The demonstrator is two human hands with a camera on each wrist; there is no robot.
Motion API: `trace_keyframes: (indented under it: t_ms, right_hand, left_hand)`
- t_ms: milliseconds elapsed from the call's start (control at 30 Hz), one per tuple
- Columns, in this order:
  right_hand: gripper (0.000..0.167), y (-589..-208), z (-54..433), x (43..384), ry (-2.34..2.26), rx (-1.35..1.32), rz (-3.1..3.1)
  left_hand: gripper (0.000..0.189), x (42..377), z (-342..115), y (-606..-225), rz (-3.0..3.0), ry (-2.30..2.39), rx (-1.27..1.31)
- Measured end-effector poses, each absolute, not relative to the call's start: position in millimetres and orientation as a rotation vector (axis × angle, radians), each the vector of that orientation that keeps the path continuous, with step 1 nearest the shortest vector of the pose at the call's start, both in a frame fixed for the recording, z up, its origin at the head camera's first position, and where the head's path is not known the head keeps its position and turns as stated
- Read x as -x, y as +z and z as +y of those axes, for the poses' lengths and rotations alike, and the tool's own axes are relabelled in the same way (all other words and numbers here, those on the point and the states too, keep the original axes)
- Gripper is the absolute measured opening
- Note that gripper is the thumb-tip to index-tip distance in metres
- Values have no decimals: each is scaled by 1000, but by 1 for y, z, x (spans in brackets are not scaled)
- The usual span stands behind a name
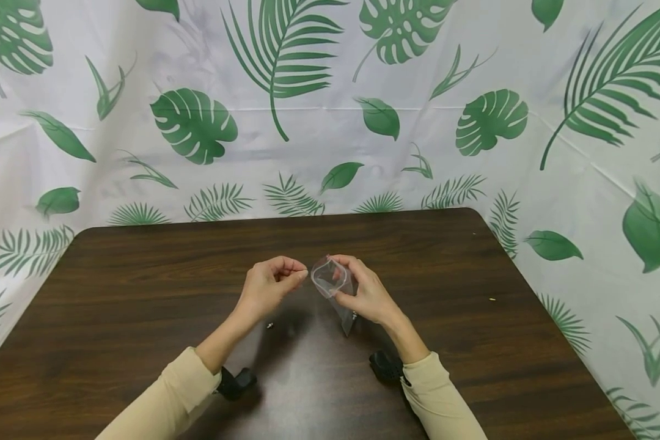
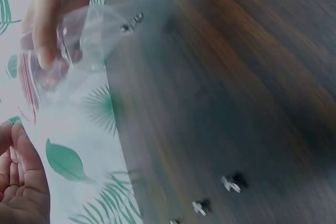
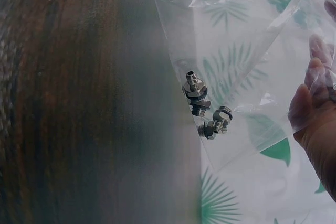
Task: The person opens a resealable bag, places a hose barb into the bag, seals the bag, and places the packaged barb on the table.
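Observation:
A clear zip bag (image 1: 330, 278) hangs from my right hand (image 1: 363, 293), its mouth spread wide between thumb and fingers. Small metal barbed fittings (image 3: 195, 90) with dark rings lie in the bag's lower part. Left of the mouth is my left hand (image 1: 269, 284), thumb and index fingertip pinched together, the other fingers curled. A tiny speck shows at those fingertips in the left wrist view; its kind is hidden. This hand appears just apart from the bag's rim. On the table below, more small metal fittings (image 2: 231, 183) lie loose.
The dark wood-grain table (image 1: 159, 269) ends at a white curtain with green leaves (image 1: 319, 134). A small yellowish scrap (image 1: 492, 299) lies to the right. Black wrist cameras (image 1: 236, 383) sit below both wrists.

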State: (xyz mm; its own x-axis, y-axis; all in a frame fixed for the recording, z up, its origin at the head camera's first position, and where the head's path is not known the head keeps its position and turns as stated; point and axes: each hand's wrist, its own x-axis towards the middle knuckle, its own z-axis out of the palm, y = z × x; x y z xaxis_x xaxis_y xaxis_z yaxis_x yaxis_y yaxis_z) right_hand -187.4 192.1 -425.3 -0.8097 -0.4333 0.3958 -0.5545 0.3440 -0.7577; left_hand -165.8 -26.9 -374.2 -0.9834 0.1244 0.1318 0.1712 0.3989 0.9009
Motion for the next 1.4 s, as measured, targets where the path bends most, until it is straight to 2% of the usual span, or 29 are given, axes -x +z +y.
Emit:
trace_keyframes:
  t_ms: [300, 633, 933, 1400]
  right_hand:
    - [60, -425, 192, 187, 1501, -918, -2478]
    - [58, -424, 193, 186, 1507, -907, -2477]
    - [60, -422, 194, 186, 1499, -897, -2462]
    - [58, -420, 193, 185, 1488, -898, -2475]
  left_hand:
    - [7, 168, -7, -372, -2521, -1565, 416]
    - [7, 166, -1, -373, -2520, -1542, 406]
    - [10, 168, -37, -377, -2521, -1548, 199]
    - [16, 163, -88, -413, -2666, -1377, -41]
